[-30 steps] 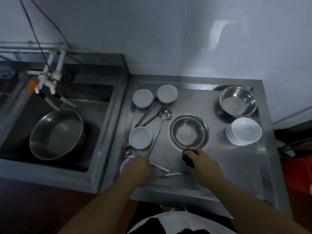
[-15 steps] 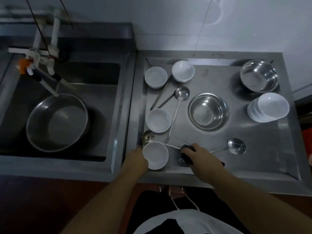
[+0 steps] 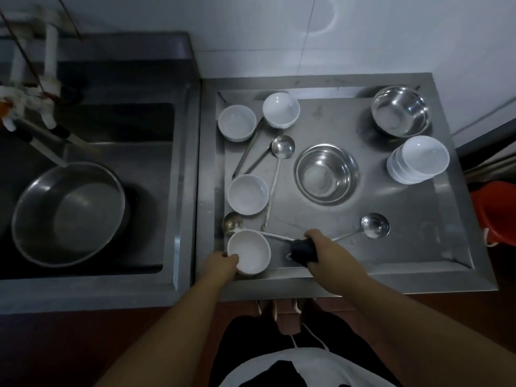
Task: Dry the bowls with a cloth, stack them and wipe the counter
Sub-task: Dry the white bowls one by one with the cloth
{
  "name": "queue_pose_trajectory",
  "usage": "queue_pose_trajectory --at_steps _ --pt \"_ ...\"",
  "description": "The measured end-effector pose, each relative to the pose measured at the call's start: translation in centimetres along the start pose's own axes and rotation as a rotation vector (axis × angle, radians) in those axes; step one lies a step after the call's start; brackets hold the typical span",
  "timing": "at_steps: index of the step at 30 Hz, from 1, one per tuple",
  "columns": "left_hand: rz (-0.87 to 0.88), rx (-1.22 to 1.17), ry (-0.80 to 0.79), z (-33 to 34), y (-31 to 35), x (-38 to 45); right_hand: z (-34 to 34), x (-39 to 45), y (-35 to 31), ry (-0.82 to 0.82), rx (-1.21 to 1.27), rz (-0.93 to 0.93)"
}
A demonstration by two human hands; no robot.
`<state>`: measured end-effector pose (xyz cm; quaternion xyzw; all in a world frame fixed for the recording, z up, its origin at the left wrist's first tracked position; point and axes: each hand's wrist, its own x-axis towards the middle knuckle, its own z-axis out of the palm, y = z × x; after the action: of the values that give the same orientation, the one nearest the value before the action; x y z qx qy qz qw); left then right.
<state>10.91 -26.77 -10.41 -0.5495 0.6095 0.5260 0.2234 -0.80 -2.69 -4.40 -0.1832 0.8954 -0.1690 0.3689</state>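
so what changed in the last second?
Left hand came off the near white bowl, which it had covered, and now grips its near rim. Right hand still holds the dark cloth on the counter. Other bowls and ladles unmoved; the camera shifted.

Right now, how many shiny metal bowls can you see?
3: one in the sink, one mid-counter, one in the far right corner. None seems hidden.

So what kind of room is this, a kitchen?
Probably a working kitchen's washing-up corner: a deep stainless steel sink holding a big round metal basin, a steel counter beside it with small white bowls, and long-handled metal ladles.
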Motion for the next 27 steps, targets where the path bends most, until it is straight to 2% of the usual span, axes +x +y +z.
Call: queue_pose_trajectory --at_steps 4,7,14,19,23,27 --pt "0.04 -0.11 -0.016 -0.7 0.9 -1.8 -2.5 -1.0 -0.7 0.1 0.267 0.035" --pt "0.06 -0.262 -0.089 -1.0 3.1 -3.9 -4.8 -1.7 -1.7 0.18 0.461 0.025" --pt "0.206 -0.462 -0.25 -0.1 12.4 -11.2 -13.1 -2.8 -5.7 0.266 0.908 -0.189" --pt "0.407 -0.622 -0.386 2.6 18.4 -18.1 -18.9 -4.3 -7.0 0.392 0.793 -0.395" --pt "0.558 -0.646 -0.441 4.3 21.4 -22.5 -22.1 -6.4 -6.4 0.474 0.747 -0.486" --pt "0.617 -0.625 -0.497 5.0 23.0 -24.7 -24.4 -8.1 -5.3 0.505 0.758 -0.552"
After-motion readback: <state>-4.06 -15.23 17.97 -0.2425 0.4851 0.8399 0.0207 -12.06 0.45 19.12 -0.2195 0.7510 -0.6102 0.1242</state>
